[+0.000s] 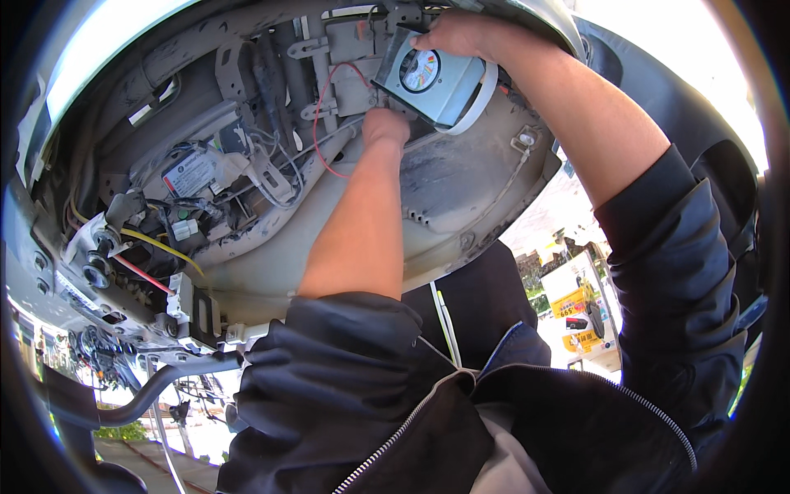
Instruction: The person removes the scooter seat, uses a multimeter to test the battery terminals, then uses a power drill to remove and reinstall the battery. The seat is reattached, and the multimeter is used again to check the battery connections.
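My right hand (457, 34) reaches in from the upper right and grips the top edge of a battery tester (448, 89). This is a pale blue-grey metal box with a round, coloured dial and a light curved strap-like handle on its right side. My left hand (387, 128) is closed low in the vehicle's open compartment, just left of and below the tester. Its fingers point away, so what they hold is hidden. A thin red wire (316, 123) loops beside my left hand, running up toward the grey metal brackets (355, 78).
A labelled controller box (193, 170) with tangled cables sits to the left in the dusty compartment. Yellow wire (164, 247) and a white connector (179, 300) hang near its lower left rim. A grey pipe (164, 383) curves below. A sign board (584, 309) stands outside at right.
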A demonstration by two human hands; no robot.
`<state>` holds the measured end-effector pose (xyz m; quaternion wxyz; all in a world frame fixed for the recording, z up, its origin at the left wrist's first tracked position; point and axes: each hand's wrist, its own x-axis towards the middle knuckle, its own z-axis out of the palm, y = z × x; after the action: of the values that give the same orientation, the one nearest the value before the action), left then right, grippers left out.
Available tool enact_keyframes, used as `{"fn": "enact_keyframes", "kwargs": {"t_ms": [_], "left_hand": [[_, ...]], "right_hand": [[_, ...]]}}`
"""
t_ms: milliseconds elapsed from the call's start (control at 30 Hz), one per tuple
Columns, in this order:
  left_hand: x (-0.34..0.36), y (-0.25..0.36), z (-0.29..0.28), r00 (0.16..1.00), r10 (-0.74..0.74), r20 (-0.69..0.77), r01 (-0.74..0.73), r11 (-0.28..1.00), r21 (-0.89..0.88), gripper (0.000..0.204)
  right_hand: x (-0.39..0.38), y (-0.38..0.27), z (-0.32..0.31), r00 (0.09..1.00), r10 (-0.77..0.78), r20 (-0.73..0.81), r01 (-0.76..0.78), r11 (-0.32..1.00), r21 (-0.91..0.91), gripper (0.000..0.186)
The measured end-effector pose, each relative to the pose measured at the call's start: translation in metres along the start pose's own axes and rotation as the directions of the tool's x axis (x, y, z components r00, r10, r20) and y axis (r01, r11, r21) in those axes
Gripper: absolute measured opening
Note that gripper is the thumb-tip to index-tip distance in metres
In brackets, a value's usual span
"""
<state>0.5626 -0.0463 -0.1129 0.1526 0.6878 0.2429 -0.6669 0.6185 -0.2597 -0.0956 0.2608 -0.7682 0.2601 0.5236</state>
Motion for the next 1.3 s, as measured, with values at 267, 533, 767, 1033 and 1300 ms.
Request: {"fn": "enact_keyframes", "kwargs": {"t_ms": [267,533,767,1033,1300], "left_hand": [[-0.015,0.014,-0.007,1.000,0.012,0.018,-0.014,0.993,0.113,0.029],[-0.013,0.008,-0.005,0.999,-0.038,-0.033,0.035,0.995,-0.091,0.028],[-0.007,0.008,-0.002,0.999,-0.007,-0.040,0.005,0.999,-0.047,0.027],[-0.021,0.015,-0.041,0.981,-0.019,0.193,0.030,0.998,-0.058,0.015],[-0.084,0.015,-0.068,0.980,-0.019,0.200,0.035,0.996,-0.078,0.024]], "right_hand": [[-0.047,-0.014,-0.019,0.999,-0.044,0.001,0.043,0.982,0.185,0.053],[-0.038,-0.015,-0.011,0.999,0.015,0.037,-0.022,0.983,0.183,0.054],[-0.018,-0.004,0.007,0.999,0.024,-0.034,-0.018,0.984,0.175,0.058],[-0.069,-0.032,-0.009,0.999,0.040,-0.030,-0.035,0.986,0.160,0.057],[-0.146,-0.017,0.043,0.942,0.312,0.123,-0.284,0.548,0.787,0.056]]}}
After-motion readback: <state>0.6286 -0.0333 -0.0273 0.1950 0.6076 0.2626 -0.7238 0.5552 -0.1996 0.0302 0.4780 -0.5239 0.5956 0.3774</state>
